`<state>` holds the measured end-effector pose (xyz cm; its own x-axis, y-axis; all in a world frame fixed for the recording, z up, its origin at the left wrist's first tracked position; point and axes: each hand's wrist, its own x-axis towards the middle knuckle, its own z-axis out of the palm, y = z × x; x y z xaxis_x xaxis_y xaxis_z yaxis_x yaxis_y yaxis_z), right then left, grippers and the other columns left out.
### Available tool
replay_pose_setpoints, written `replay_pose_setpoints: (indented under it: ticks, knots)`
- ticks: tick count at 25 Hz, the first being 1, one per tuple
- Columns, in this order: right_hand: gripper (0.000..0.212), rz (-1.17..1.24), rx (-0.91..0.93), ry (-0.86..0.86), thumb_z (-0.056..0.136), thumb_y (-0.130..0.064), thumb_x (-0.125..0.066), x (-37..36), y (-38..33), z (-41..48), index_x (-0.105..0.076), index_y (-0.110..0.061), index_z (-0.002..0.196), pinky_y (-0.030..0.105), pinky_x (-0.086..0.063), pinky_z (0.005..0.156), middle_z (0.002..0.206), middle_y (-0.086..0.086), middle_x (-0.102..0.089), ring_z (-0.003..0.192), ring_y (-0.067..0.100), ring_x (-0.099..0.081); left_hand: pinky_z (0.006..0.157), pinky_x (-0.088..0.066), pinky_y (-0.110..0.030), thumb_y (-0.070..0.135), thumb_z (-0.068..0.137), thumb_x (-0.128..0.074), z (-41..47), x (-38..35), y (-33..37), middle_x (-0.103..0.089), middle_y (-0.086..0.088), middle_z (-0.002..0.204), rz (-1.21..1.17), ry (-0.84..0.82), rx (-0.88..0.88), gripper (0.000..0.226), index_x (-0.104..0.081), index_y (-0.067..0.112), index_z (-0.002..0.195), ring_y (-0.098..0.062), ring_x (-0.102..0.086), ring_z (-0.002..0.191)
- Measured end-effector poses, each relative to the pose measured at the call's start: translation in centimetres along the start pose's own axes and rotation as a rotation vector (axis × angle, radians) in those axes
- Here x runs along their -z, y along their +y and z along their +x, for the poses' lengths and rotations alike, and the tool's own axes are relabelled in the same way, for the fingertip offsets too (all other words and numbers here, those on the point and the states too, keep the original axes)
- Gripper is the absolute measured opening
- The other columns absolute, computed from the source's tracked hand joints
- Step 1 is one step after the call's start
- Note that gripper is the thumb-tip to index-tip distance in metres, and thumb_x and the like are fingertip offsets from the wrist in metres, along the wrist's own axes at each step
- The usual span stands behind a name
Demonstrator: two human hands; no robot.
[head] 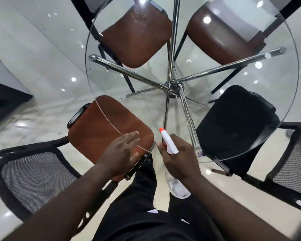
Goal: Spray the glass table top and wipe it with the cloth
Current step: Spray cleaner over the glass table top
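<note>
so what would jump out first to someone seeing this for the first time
Probably the round glass table top, so clear that the chrome legs crossing beneath its middle and the chairs tucked under it show straight through. Next, near the bottom centre, the right hand holding a white spray bottle with its orange nozzle aimed at the glass. The left hand hangs open and empty beside it, over the near rim; no cloth is in view.

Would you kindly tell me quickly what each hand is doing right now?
Left hand: open, fingers spread, holding nothing, at the glass table top edge.
Right hand: closed around the spray bottle, nozzle pointing over the glass.
</note>
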<state>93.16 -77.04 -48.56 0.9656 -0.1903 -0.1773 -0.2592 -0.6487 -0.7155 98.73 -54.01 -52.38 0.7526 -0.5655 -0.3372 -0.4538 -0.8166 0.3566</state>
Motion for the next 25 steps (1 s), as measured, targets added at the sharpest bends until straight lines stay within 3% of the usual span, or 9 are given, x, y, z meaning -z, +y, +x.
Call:
replay_pose_setpoints:
  ticks: [3, 7, 11, 14, 17, 20, 23, 25]
  knots:
    - [0.027, -0.022, 0.067, -0.06, 0.1, -0.054, -0.059, -1.3, -3.5, 3.2, -0.053, -0.029, 0.091, 0.043, -0.055, 0.067, 0.083, -0.007, -0.062, 0.075, 0.025, -0.062, 0.125, -0.037, -0.043, 0.042, 0.091, -0.07, 0.1, 1.3, -3.3, -0.033, -0.011, 0.17, 0.055, -0.007, 0.064, 0.07, -0.05, 0.016, 0.153, -0.028, -0.037, 0.154]
    - [0.028, 0.014, -0.007, -0.04, 0.098, -0.049, -0.067, -2.6, -8.0, 9.1, -0.065, -0.021, 0.1, 0.045, -0.059, 0.074, 0.088, 0.004, -0.071, 0.085, 0.035, -0.067, 0.129, -0.02, -0.041, 0.051, 0.095, -0.069, 2.8, 5.2, -9.4, -0.013, -0.009, 0.176, 0.009, 0.098, 0.224, 0.088, -0.03, 0.012, 0.163, -0.027, -0.019, 0.162]
    - [0.027, -0.031, 0.036, -0.021, 0.098, -0.05, -0.065, -3.3, -10.7, 13.9, -0.065, -0.024, 0.101, 0.041, -0.057, 0.08, 0.095, 0.008, -0.075, 0.093, 0.038, -0.069, 0.131, -0.02, -0.045, 0.07, 0.088, -0.065, 7.8, 8.7, -13.1, -0.003, -0.005, 0.177, -0.021, 0.105, 0.368, 0.11, -0.015, 0.012, 0.167, -0.024, -0.009, 0.163]
    - [0.03, -0.056, 0.04, 0.009, 0.099, -0.052, -0.064, -3.4, -11.5, 16.5, -0.07, -0.024, 0.11, 0.036, -0.053, 0.08, 0.098, 0.008, -0.076, 0.095, 0.036, -0.07, 0.13, -0.025, -0.047, 0.079, 0.078, -0.069, 9.0, 8.8, -13.9, -0.008, -0.005, 0.177, -0.018, 0.04, 0.407, 0.122, -0.018, 0.012, 0.166, -0.025, -0.013, 0.162]
    - [0.035, -0.078, 0.075, 0.028, 0.099, -0.052, -0.065, -3.3, -12.4, 18.2, -0.071, -0.023, 0.117, 0.034, -0.051, 0.079, 0.099, 0.009, -0.077, 0.094, 0.035, -0.07, 0.13, -0.025, -0.046, 0.079, 0.079, -0.068, 8.9, 8.4, -13.8, -0.01, -0.005, 0.176, 0.006, 0.059, 0.393, 0.12, -0.019, 0.012, 0.166, -0.026, -0.014, 0.162]
    - [0.039, -0.127, 0.074, 0.059, 0.101, -0.054, -0.061, -2.9, -11.8, 19.2, -0.072, -0.021, 0.118, 0.036, -0.054, 0.079, 0.1, 0.011, -0.077, 0.093, 0.036, -0.071, 0.132, -0.017, -0.046, 0.082, 0.082, -0.061, 9.0, 8.9, -12.9, -0.001, -0.008, 0.177, 0.048, 0.019, 0.374, 0.121, -0.009, 0.013, 0.167, -0.028, -0.007, 0.163]
    - [0.04, -0.148, -0.022, 0.113, 0.101, -0.057, -0.058, -0.2, -8.7, 17.5, -0.069, -0.028, 0.126, 0.03, -0.044, 0.076, 0.092, 0.003, -0.07, 0.093, 0.03, -0.068, 0.133, -0.002, -0.05, 0.089, 0.08, -0.051, 8.0, 8.0, -8.6, 0.007, -0.007, 0.177, 0.1, -0.013, 0.195, 0.124, 0.0, 0.017, 0.168, -0.026, 0.005, 0.164]
    - [0.031, -0.072, -0.085, 0.166, 0.098, -0.053, -0.067, 2.6, -5.9, 14.5, -0.071, -0.025, 0.111, 0.03, -0.043, 0.074, 0.084, -0.002, -0.067, 0.083, 0.026, -0.066, 0.132, 0.003, -0.051, 0.089, 0.081, -0.048, 6.8, 5.7, -3.5, 0.007, -0.005, 0.177, 0.103, -0.061, 0.045, 0.12, -0.002, 0.019, 0.167, -0.024, 0.006, 0.164]
